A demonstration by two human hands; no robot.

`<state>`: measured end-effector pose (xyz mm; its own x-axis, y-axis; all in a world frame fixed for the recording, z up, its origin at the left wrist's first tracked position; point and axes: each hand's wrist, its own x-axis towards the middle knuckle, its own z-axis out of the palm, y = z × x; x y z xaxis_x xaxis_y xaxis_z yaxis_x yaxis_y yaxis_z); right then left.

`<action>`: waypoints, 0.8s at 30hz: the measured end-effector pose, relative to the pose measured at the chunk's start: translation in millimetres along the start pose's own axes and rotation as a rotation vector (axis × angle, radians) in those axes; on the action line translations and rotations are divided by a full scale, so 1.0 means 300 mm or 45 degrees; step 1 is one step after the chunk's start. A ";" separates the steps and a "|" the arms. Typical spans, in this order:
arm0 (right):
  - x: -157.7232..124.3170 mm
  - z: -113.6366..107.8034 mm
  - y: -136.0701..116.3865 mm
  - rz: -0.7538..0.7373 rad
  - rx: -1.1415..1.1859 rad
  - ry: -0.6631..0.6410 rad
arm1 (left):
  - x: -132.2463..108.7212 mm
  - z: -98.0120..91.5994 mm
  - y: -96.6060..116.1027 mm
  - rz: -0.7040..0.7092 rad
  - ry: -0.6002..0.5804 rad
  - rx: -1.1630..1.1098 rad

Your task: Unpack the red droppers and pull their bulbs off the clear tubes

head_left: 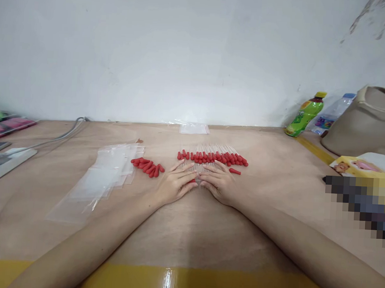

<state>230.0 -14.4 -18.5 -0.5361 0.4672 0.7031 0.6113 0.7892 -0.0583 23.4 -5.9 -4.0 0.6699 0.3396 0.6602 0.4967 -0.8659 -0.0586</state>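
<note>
Your left hand (176, 182) and right hand (220, 185) lie palm down on the table (187, 234), fingers stretched out and held together, the tips of both hands almost meeting in the middle. Neither hand pinches anything; the fingertips rest on a few clear tubes (203, 167) lying flat on the wood, and a small red bulb (193, 181) peeks out between your two hands.

Just beyond your fingertips lies the row of droppers (213, 157): thin see-through stems pointing away from you, each capped with a bright red rubber bulb at the near end, packed side by side in one band. One loose red cap (235, 171) lies alone by your right hand's knuckles. Left of your left hand sits a heap of red bulbs (148, 166), and further left a fan of clear plastic bags (107, 176).

Far right, by the wall, a green bottle (305, 114) leans beside a beige bag (368, 123)
</note>
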 end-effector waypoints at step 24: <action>-0.021 -0.011 -0.014 -0.288 0.106 0.150 | -0.018 -0.026 0.009 0.090 -0.074 0.003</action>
<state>232.8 -21.9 -20.4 -0.5793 0.2294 0.7822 0.4312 0.9006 0.0553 16.8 -12.9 -1.8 0.7342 0.2987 0.6097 0.4484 -0.8876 -0.1052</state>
